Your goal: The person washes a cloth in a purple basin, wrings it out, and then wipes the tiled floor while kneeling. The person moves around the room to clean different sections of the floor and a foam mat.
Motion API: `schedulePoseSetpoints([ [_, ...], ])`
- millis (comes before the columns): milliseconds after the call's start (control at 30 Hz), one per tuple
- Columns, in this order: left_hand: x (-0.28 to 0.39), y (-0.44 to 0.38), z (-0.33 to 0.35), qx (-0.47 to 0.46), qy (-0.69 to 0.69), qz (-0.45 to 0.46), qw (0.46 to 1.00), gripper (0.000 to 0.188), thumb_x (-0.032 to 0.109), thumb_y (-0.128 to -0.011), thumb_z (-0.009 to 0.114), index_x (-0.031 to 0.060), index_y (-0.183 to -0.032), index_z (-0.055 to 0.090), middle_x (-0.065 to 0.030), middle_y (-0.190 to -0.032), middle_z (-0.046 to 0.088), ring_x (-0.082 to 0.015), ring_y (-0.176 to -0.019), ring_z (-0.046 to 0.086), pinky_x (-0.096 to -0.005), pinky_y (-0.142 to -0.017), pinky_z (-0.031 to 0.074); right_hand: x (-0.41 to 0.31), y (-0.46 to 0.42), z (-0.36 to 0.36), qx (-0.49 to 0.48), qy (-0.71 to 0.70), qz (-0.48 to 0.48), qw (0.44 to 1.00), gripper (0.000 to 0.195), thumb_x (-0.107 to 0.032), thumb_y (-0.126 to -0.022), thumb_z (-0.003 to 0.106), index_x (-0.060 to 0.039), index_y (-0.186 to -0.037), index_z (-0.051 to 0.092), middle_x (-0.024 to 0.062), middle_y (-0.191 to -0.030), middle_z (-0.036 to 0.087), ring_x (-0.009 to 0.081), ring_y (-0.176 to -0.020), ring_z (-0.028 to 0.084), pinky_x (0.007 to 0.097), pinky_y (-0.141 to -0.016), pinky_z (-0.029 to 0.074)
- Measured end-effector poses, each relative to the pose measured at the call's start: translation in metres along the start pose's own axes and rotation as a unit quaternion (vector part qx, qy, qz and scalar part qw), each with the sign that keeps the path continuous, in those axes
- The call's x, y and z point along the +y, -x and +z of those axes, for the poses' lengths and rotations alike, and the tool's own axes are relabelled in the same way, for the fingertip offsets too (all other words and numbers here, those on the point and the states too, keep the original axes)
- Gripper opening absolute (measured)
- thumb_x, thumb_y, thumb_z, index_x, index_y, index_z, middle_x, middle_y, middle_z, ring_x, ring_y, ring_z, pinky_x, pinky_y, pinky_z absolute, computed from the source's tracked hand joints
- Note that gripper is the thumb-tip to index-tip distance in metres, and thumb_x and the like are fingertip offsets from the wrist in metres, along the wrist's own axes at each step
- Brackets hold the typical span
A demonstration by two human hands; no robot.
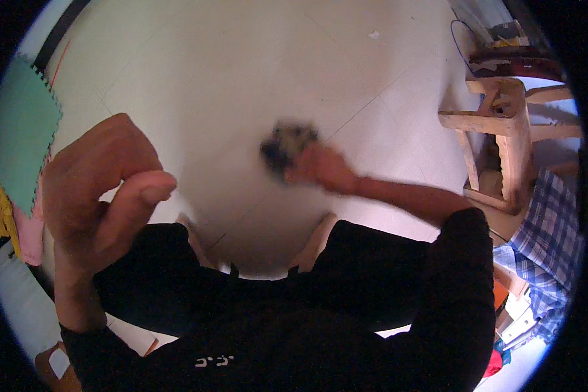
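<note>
My right hand point(326, 169) grips a dark, mottled bundle point(286, 144), perhaps a crumpled cloth. Motion blur hides its detail, and it sits over the pale tiled floor point(235, 83) in front of my knees. On the other side, my left hand point(103, 191) is raised near the camera, its back turned up and the fingers bent down. A gap shows between its thumb and index finger. Nothing is seen in it, but the fingertips are hidden behind the hand.
To the right stands a wooden stool point(504, 132), with a blue checked cloth point(549, 240) hanging nearer me. Green interlocking foam mat point(19, 127) lies at the left, beside yellow cloth point(1, 210) and a pink piece point(29, 240). A small white scrap point(374, 35) lies farther off.
</note>
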State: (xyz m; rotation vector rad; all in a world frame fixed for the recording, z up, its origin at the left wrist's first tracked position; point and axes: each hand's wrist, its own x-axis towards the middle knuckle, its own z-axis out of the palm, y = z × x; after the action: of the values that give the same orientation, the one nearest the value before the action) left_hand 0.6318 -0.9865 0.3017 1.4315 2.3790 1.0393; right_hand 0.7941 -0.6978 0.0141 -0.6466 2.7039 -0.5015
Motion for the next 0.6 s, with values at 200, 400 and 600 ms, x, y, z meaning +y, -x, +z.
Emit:
schedulePoseSetpoints([
  [200, 0.004, -0.004, 0.001, 0.004, 0.024, -0.025, 0.999, 0.023, 0.015, -0.084, 0.066, 0.0011, -0.068, 0.056, -0.008, -0.061, 0.054, -0.0206, -0.055, 0.053, -0.031, -0.049, 0.039, -0.01, 0.062, 0.084, -0.013, 0.019, -0.266, 0.964, 0.028, -0.029, -0.077, 0.067, -0.0294, -0.106, 0.065, -0.0079, -0.145, 0.042, 0.0199, -0.115, 0.048, 0.0428, -0.081, 0.044],
  [400, 0.002, -0.015, 0.008, 0.021, -0.018, -0.022, 0.999, 0.025, 0.017, -0.087, 0.063, 0.0016, -0.069, 0.057, -0.0078, -0.064, 0.055, -0.0194, -0.057, 0.054, -0.0301, -0.05, 0.04, 0.16, -0.004, -0.019, 0.165, 0.158, 0.139, 0.963, 0.028, -0.011, -0.085, 0.052, -0.0232, -0.106, 0.065, 0.005, -0.113, 0.061, 0.0287, -0.1, 0.057, 0.0431, -0.08, 0.05],
  [600, 0.011, 0.007, -0.01, 0.043, -0.022, -0.091, 0.995, 0.026, 0.021, -0.09, 0.063, 0.001, -0.073, 0.058, -0.0065, -0.065, 0.055, -0.0151, -0.056, 0.052, -0.0268, -0.052, 0.038, 0.21, -0.065, -0.098, 0.383, 0.201, 0.226, 0.873, 0.044, -0.004, -0.08, 0.052, -0.0238, -0.118, 0.062, 0.0056, -0.11, 0.066, 0.0354, -0.092, 0.059, 0.0433, -0.085, 0.048],
])
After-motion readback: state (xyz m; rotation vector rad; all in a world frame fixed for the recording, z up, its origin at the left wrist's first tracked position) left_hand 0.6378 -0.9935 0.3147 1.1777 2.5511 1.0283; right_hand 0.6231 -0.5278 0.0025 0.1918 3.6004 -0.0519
